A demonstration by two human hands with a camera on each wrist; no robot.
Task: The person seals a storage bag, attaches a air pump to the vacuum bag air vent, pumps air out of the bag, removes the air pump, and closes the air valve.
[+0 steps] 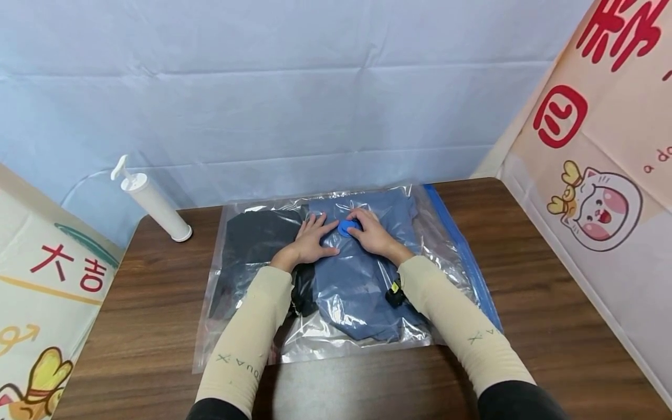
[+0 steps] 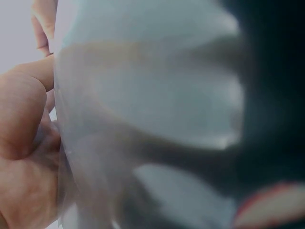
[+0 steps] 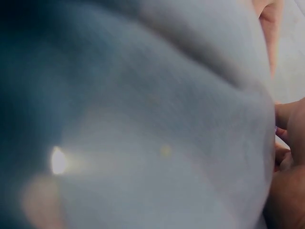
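A clear plastic storage bag (image 1: 310,350) lies flat on the table, with a black folded garment (image 1: 257,236) on its left side and a blue-grey one (image 1: 346,286) in the middle. On top of the bag sits a round blue valve cap (image 1: 344,227). My right hand (image 1: 375,234) holds this cap between thumb and curled fingers. Just left of the cap, my left hand (image 1: 308,242) rests on the bag with its fingers spread. Blurred plastic and cloth fill most of both wrist views, hiding the fingertips there.
A white hand pump (image 1: 160,210) with a T-shaped handle stands at the table's back left corner. The bag's blue zip edge (image 1: 464,256) runs along its right side. Cloth backdrops (image 1: 294,111) rise behind and beside the wooden table (image 1: 147,315).
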